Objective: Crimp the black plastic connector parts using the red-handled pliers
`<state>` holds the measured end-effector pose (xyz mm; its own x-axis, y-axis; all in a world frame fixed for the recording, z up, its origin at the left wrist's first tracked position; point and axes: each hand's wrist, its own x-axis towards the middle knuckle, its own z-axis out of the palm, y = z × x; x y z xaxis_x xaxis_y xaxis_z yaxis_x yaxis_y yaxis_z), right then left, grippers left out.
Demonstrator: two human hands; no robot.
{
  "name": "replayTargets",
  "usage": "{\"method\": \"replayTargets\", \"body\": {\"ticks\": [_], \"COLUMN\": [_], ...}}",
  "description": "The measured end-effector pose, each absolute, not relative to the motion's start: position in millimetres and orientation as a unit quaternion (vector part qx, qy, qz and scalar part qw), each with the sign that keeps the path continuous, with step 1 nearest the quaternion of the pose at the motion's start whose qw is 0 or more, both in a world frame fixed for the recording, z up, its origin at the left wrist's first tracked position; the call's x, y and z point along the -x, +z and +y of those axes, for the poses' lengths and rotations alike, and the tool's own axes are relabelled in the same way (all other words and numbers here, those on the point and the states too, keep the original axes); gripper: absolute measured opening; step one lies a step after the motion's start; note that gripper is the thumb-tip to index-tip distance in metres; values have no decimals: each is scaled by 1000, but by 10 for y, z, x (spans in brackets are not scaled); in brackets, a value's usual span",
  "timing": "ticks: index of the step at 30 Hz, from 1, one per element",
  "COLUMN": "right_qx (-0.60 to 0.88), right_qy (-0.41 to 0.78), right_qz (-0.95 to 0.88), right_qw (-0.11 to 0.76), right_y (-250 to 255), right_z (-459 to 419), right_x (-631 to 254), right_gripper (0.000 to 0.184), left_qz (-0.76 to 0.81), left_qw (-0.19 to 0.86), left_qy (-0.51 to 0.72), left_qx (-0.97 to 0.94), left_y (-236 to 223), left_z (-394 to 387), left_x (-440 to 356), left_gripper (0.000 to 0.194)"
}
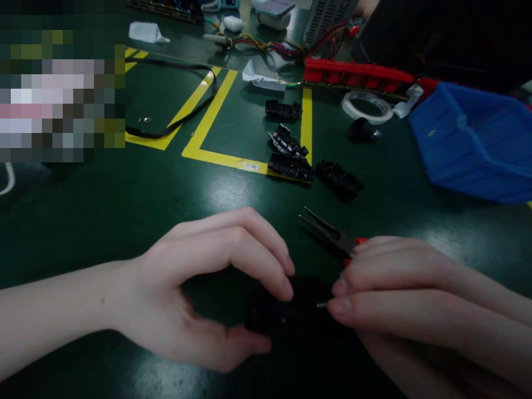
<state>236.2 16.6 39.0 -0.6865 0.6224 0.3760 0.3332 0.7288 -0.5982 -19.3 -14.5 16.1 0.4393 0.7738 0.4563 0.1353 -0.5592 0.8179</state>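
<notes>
My left hand curls round a small black plastic part on the dark green table, thumb below it and fingertips on top. My right hand meets it from the right, its fingertips pinched on a thin silvery pin at the part's edge. Red-handled needle-nose pliers lie under or behind my right hand, jaws pointing up and left.
Several more black plastic parts lie mid-table by yellow floor-tape lines. A blue bin stands at the right. A tape roll, a red strip, a black strap and wires lie farther back.
</notes>
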Motion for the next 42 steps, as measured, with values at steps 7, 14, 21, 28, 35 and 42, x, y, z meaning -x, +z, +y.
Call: {"method": "replayTargets", "body": {"ticks": [7, 14, 21, 28, 35, 42], "right_qx": [244, 237, 234, 247, 269, 325], "right_qy": [282, 294, 259, 247, 267, 279], "right_qz": [-883, -888, -909, -909, -892, -880], "right_qw": [284, 262, 228, 228, 245, 204], "right_y": [413, 479, 401, 228, 214, 252], "right_z": [166, 170, 144, 189, 178, 123], "right_x": [-2291, -2225, -2176, -2176, -2132, -2084], "right_gripper": [36, 36, 27, 18, 16, 18], "left_qz": [319, 326, 340, 369, 376, 367], "left_qw": [372, 381, 391, 345, 260, 236], "left_qy": [423, 418, 360, 264, 207, 186], "left_qx": [-762, -757, -776, -822, -865, -881], "left_y": [168, 154, 148, 139, 112, 134], "left_z": [-150, -148, -120, -97, -105, -97], "left_x": [193, 186, 195, 202, 221, 224], "left_gripper": [30, 30, 25, 16, 17, 17]}}
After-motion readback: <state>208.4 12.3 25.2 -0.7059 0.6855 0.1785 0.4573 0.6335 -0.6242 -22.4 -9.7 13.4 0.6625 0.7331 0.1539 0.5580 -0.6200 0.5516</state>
